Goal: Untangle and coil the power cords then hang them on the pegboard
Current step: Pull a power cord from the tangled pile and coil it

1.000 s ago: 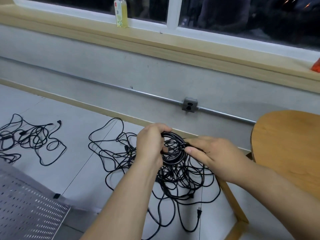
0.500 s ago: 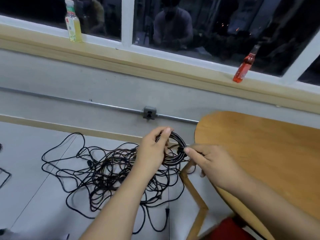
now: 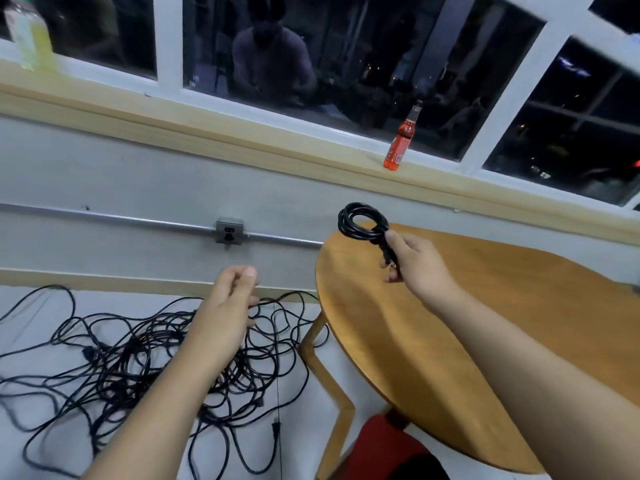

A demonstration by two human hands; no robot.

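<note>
- The right hand (image 3: 420, 263) pinched the coiled power cord (image 3: 362, 221) near its plug end, over the far left edge of the round wooden table (image 3: 485, 341). Gripped at that one spot, the loops could spring open.
- The left hand (image 3: 227, 303) hung well apart, fingers loosely curled on nothing, above the tangled cords (image 3: 131, 362) on the floor at near left.
- No tie showed on the coil, so if set down loose it might unwind or slide off the table.
- The pegboard was out of view.
</note>
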